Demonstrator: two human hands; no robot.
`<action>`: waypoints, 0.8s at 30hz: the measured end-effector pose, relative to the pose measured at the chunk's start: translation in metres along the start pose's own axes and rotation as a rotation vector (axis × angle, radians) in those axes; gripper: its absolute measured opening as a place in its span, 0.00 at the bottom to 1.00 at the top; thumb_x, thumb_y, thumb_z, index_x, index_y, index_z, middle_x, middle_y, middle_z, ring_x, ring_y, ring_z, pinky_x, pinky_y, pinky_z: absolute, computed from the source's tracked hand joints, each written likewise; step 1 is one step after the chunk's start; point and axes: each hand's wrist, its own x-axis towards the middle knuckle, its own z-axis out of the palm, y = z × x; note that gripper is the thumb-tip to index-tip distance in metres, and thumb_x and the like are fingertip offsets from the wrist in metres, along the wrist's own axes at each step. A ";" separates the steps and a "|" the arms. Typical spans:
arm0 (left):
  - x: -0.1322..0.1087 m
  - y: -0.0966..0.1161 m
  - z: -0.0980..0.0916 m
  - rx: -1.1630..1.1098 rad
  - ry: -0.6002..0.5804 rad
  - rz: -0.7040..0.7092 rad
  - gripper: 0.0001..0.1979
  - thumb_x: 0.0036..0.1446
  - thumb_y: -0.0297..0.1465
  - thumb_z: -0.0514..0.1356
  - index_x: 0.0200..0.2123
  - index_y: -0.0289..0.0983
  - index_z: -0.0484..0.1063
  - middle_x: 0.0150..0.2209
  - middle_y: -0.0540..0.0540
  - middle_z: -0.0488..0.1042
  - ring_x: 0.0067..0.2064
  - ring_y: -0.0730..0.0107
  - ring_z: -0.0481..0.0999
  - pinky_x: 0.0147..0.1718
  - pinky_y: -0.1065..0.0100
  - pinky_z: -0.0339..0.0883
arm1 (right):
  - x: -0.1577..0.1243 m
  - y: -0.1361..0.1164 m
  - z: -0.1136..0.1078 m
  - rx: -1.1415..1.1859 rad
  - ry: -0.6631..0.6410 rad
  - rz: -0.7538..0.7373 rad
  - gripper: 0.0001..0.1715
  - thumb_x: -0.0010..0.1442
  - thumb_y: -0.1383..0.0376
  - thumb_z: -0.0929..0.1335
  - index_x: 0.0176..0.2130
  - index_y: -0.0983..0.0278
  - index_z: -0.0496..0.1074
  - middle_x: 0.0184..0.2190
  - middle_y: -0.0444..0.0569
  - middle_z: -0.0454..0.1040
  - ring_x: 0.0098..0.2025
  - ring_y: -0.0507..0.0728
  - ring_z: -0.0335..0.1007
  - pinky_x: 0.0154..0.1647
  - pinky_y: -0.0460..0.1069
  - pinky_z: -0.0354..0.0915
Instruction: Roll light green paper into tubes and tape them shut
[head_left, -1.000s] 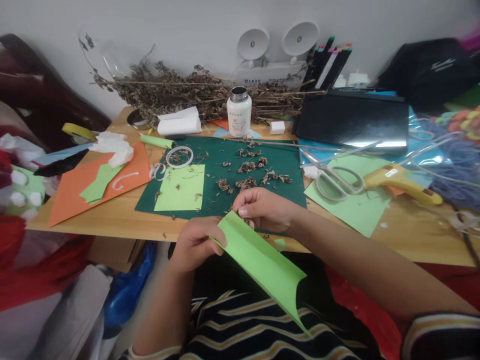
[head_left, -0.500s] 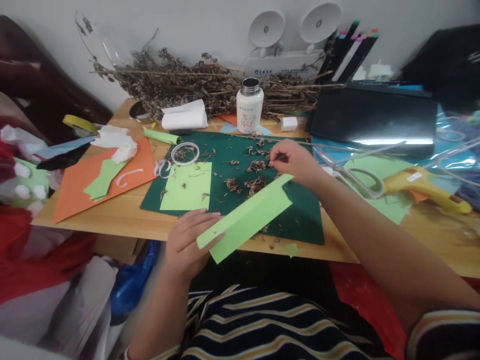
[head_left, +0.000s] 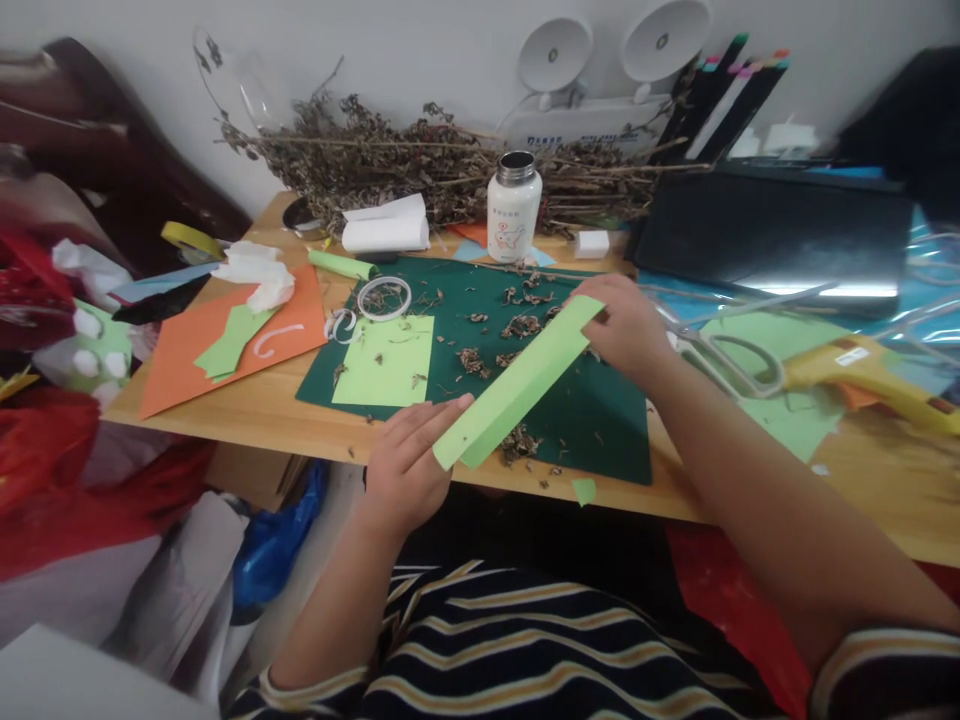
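A folded strip of light green paper [head_left: 517,390] is held aslant above the dark green cutting mat [head_left: 600,440]. My left hand [head_left: 412,465] grips its lower left end, the thumb hidden beneath. At the upper right end, my right hand [head_left: 622,325] has its fingers closed on the paper, partly behind it. Dried leaves [head_left: 472,362] lie scattered on the mat below. Left of the strip, a flat light green sheet [head_left: 382,375] bears some leaf crumbs, with a roll of white tape [head_left: 384,298] at its top edge.
Bundled dried stems [head_left: 420,165] line the wall behind a white bottle [head_left: 514,210]. Scissors [head_left: 727,360] and a yellow glue gun [head_left: 862,370] lie at right. Orange paper [head_left: 169,370] is at left. A green scrap [head_left: 583,491] rests at the table's front edge.
My right hand has come down onto the strip's upper end and closed on it. The strip's two flaps have come closer together. The view has shifted slightly.
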 end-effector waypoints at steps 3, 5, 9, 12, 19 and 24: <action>0.000 0.001 0.001 0.034 -0.044 0.003 0.15 0.45 0.16 0.54 0.37 0.34 0.67 0.40 0.39 0.76 0.41 0.64 0.74 0.39 0.62 0.70 | -0.001 -0.026 -0.020 -0.040 0.057 -0.112 0.07 0.52 0.67 0.65 0.34 0.63 0.70 0.36 0.52 0.69 0.33 0.55 0.68 0.27 0.50 0.66; -0.001 0.001 0.001 0.065 -0.063 -0.003 0.14 0.47 0.17 0.55 0.39 0.35 0.67 0.41 0.38 0.76 0.41 0.64 0.74 0.40 0.63 0.70 | -0.006 -0.055 -0.031 -0.060 0.060 -0.338 0.06 0.54 0.66 0.65 0.36 0.62 0.69 0.37 0.51 0.70 0.40 0.57 0.68 0.34 0.51 0.67; -0.003 0.000 -0.002 0.109 -0.133 0.007 0.16 0.49 0.18 0.56 0.43 0.34 0.65 0.43 0.38 0.75 0.46 0.64 0.73 0.43 0.63 0.69 | -0.021 -0.106 -0.035 -0.111 -0.065 -0.605 0.07 0.54 0.62 0.67 0.36 0.61 0.68 0.37 0.48 0.72 0.39 0.56 0.67 0.40 0.53 0.64; -0.006 0.000 -0.005 0.124 -0.176 -0.008 0.17 0.51 0.19 0.55 0.45 0.35 0.65 0.45 0.40 0.74 0.48 0.64 0.72 0.45 0.61 0.67 | -0.029 -0.122 -0.028 -0.143 -0.032 -0.610 0.07 0.53 0.62 0.68 0.34 0.61 0.68 0.36 0.47 0.73 0.39 0.56 0.67 0.40 0.52 0.62; -0.005 0.005 -0.011 0.145 -0.166 0.019 0.09 0.52 0.20 0.54 0.35 0.38 0.67 0.46 0.45 0.74 0.49 0.67 0.71 0.47 0.63 0.65 | -0.038 -0.128 -0.010 -0.123 -0.013 -0.632 0.03 0.53 0.67 0.68 0.31 0.60 0.68 0.34 0.41 0.75 0.39 0.53 0.64 0.39 0.49 0.57; -0.001 0.006 -0.014 0.216 -0.156 0.015 0.10 0.51 0.19 0.53 0.37 0.37 0.66 0.45 0.43 0.75 0.47 0.66 0.73 0.45 0.63 0.65 | -0.041 -0.131 -0.005 -0.145 -0.021 -0.618 0.02 0.55 0.68 0.66 0.30 0.61 0.67 0.31 0.39 0.75 0.37 0.52 0.62 0.38 0.48 0.55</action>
